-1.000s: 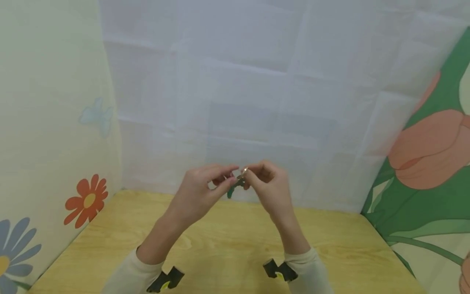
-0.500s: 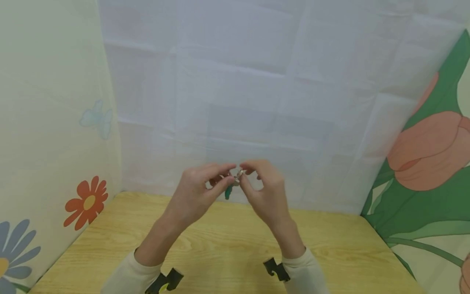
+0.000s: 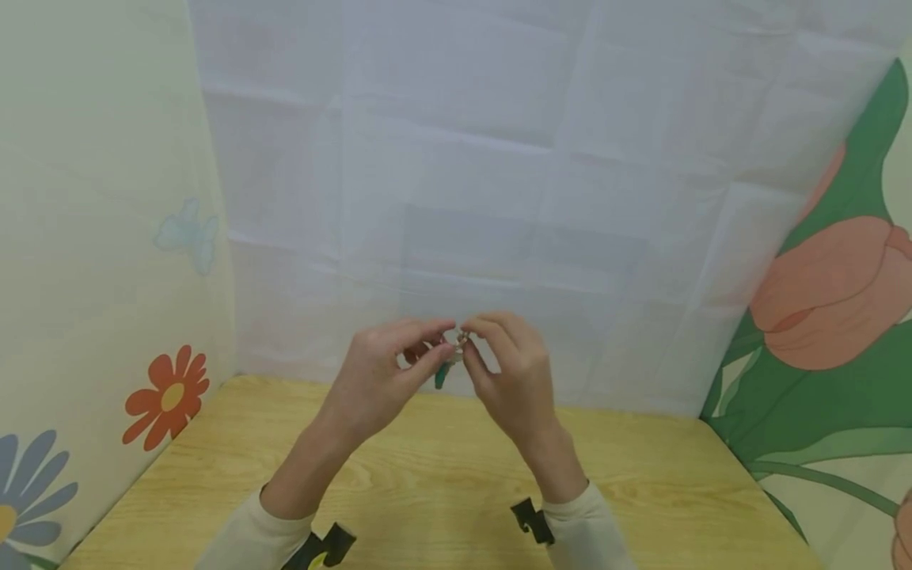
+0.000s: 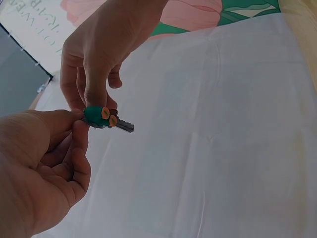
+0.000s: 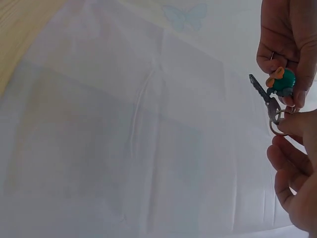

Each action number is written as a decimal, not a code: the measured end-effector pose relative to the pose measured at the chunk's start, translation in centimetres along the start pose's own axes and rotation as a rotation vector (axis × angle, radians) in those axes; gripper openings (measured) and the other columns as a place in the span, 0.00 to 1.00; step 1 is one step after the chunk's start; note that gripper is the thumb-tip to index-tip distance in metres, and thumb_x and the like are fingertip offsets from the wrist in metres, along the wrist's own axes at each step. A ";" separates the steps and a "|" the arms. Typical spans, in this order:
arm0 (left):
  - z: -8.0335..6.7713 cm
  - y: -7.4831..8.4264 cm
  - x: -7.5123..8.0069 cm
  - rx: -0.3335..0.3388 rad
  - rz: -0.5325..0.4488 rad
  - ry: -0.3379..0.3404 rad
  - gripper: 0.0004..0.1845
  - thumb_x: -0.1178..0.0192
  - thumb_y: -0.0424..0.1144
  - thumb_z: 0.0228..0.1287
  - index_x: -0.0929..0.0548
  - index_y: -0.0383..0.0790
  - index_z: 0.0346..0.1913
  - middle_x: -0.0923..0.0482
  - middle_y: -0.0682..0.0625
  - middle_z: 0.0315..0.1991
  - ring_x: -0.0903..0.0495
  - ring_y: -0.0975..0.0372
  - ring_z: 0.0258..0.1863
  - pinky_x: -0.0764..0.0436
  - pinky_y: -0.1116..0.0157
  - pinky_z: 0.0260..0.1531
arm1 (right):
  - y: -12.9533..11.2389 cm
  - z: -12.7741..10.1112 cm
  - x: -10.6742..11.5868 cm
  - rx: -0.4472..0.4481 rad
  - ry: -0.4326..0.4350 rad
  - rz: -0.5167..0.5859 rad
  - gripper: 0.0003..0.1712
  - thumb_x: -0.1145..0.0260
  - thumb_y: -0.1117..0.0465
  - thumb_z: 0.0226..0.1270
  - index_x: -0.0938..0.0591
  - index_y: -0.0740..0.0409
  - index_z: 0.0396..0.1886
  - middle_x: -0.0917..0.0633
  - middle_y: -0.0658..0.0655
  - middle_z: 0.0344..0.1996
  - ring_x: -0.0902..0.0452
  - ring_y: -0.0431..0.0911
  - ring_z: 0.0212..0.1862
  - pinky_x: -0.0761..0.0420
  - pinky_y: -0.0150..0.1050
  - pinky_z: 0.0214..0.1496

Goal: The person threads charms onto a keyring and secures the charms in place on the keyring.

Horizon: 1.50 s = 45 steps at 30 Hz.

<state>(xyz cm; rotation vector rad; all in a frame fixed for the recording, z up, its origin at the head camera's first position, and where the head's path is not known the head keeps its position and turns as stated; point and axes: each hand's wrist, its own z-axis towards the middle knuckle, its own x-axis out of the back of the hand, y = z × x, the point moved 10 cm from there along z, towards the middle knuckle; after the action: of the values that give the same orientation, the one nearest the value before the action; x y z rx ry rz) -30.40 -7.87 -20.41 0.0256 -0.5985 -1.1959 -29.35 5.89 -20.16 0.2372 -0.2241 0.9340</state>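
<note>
Above the wooden table [image 3: 427,475], my two hands meet in mid-air around a small key. The key [image 5: 261,89] has a green head with orange spots [image 5: 283,81] and hangs on a thin metal ring [image 5: 277,124]. My left hand [image 3: 443,340] pinches the green head [image 4: 96,115] between thumb and fingers. My right hand [image 3: 469,342] pinches the ring with thumb and forefinger, right next to the left fingertips. In the head view only a green tip of the key [image 3: 442,375] shows below the fingers. The grey key blade [image 4: 124,126] sticks out free.
A white sheet [image 3: 463,198] hangs close behind the hands. Printed flower panels stand at the left [image 3: 107,277] and right [image 3: 819,317] sides of the table. A black wrist mount sits on each of my cream sleeves [image 3: 324,546] [image 3: 530,518].
The right hand has shifted slightly left and its fingers have curled closer to the left fingertips. Both hands stay in the same place above the table with the key between them.
</note>
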 end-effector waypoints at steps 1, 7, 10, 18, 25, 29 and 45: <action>0.0 0.0 0.0 0.000 0.000 -0.001 0.16 0.31 0.34 0.67 0.13 0.37 0.57 0.15 0.55 0.39 0.18 0.69 0.34 0.18 0.68 0.31 | 0.0 0.0 0.0 0.002 0.000 -0.002 0.09 0.28 0.71 0.63 0.15 0.61 0.43 0.15 0.57 0.41 0.19 0.51 0.40 0.19 0.49 0.44; 0.0 0.1 -0.1 -0.003 0.009 -0.005 0.16 0.31 0.34 0.68 0.13 0.37 0.57 0.15 0.55 0.38 0.18 0.69 0.34 0.18 0.68 0.31 | 0.2 -0.1 -0.1 -0.010 0.004 0.002 0.07 0.28 0.71 0.63 0.14 0.61 0.41 0.15 0.56 0.38 0.19 0.49 0.38 0.20 0.49 0.44; -0.1 0.0 0.0 -0.001 0.005 -0.004 0.16 0.32 0.34 0.69 0.13 0.38 0.57 0.15 0.55 0.38 0.18 0.69 0.33 0.18 0.68 0.31 | 0.3 -0.1 0.0 -0.013 0.006 0.008 0.06 0.28 0.71 0.63 0.15 0.61 0.39 0.15 0.55 0.37 0.19 0.49 0.37 0.20 0.49 0.44; -0.3 -0.2 0.1 0.016 0.005 0.002 0.16 0.31 0.34 0.68 0.13 0.40 0.58 0.14 0.57 0.40 0.18 0.70 0.33 0.18 0.67 0.31 | 0.5 -0.1 0.1 -0.046 0.027 0.071 0.06 0.28 0.72 0.62 0.14 0.61 0.37 0.14 0.54 0.34 0.19 0.47 0.34 0.19 0.45 0.40; -0.3 -0.3 0.2 0.026 -0.009 0.007 0.16 0.31 0.36 0.68 0.13 0.41 0.58 0.15 0.57 0.40 0.18 0.70 0.32 0.18 0.66 0.30 | 1.6 -0.5 0.2 -0.147 0.070 0.173 0.04 0.29 0.71 0.63 0.13 0.59 0.35 0.13 0.54 0.31 0.18 0.44 0.30 0.23 0.43 0.29; -0.2 -0.1 0.1 0.021 -0.010 0.005 0.16 0.31 0.36 0.68 0.13 0.41 0.58 0.15 0.58 0.39 0.19 0.70 0.32 0.18 0.65 0.29 | 2.2 -0.8 0.3 -0.183 0.086 0.201 0.05 0.30 0.71 0.64 0.13 0.56 0.33 0.14 0.51 0.29 0.19 0.41 0.28 0.25 0.44 0.25; -0.3 -0.2 -0.3 0.045 -0.024 -0.007 0.15 0.32 0.36 0.70 0.13 0.42 0.58 0.15 0.57 0.39 0.19 0.71 0.32 0.19 0.66 0.30 | 2.6 -0.4 0.9 -0.555 0.023 0.419 0.04 0.31 0.75 0.65 0.16 0.67 0.30 0.15 0.58 0.27 0.20 0.51 0.23 0.22 0.36 0.26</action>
<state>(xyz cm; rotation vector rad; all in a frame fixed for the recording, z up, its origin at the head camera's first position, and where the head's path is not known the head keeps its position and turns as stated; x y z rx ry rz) -30.48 -7.77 -20.81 0.0672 -0.6330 -1.2057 -30.89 8.16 -20.06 -0.3467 -0.5133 1.2463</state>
